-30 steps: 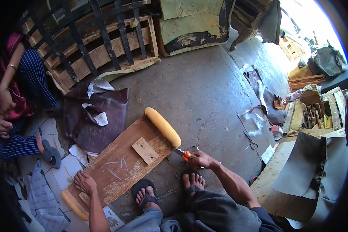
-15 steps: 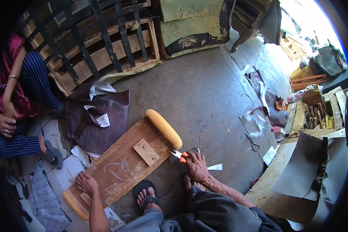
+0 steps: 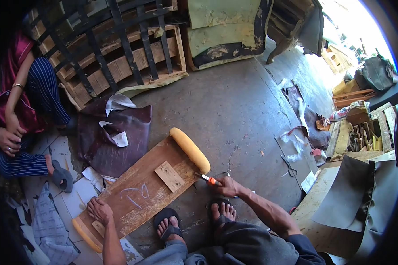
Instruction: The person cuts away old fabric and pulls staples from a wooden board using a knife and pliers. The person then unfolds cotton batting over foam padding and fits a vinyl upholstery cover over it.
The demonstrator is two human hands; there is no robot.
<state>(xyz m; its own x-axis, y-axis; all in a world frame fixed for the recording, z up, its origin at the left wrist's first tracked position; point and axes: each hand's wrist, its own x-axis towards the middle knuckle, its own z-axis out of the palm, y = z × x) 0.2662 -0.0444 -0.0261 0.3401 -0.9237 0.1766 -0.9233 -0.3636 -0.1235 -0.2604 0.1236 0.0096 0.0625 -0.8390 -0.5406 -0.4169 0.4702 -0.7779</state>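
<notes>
A long brown wooden board (image 3: 132,201) lies slanted in front of my feet, with chalk marks and a small wood block (image 3: 169,176) on it. Yellow foam (image 3: 190,150) caps its far end, and another foam strip (image 3: 86,235) edges the near end. My left hand (image 3: 100,211) rests on the board near the lower-left end, fingers laid over the surface and nothing visible in them. In my right hand (image 3: 227,186) is a pair of orange-handled pliers (image 3: 212,180). Its jaws reach the board's corner beside the foam; whether they grip anything is too small to tell.
Dark maroon leather (image 3: 115,145) lies beyond the board. A person (image 3: 20,101) sits at the left, hands together. Wooden furniture frames (image 3: 119,53) stand at the back. Scissors (image 3: 289,167) lie on the floor (image 3: 234,110) to the right, near grey sheet material (image 3: 345,194).
My right hand has turned and lowered its grip on the pliers, the forearm swinging outward to the right. The left hand stays on the board. The view has shifted slightly.
</notes>
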